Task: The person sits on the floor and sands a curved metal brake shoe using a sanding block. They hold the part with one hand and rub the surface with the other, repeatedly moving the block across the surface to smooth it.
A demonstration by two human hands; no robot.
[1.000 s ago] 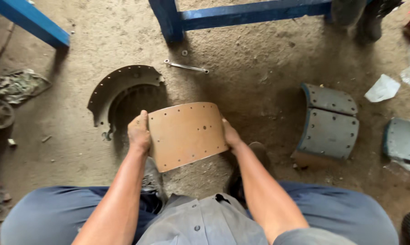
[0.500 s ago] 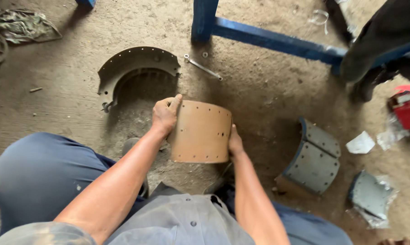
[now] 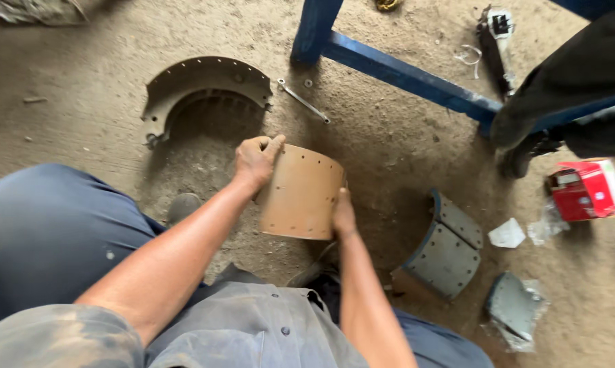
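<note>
Left hand (image 3: 256,160): grips top edge of the curved brown lining (image 3: 301,194).
Right hand (image 3: 343,215): clasps its right side.
Floor (image 3: 83,116): dusty.

Left hand (image 3: 255,160) and right hand (image 3: 343,215) grip curved tan brake lining (image 3: 301,192) over dirt floor (image 3: 83,123). Bare metal brake shoe (image 3: 202,82) and wrench (image 3: 302,101) lie beyond; lined grey brake shoe (image 3: 447,249) rests right, red box (image 3: 585,189) near.

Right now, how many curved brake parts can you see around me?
4: tan lining held in both hands, bare metal shoe ahead, grey-lined shoe to the right, another partly wrapped beyond it. More may be hidden.
</note>
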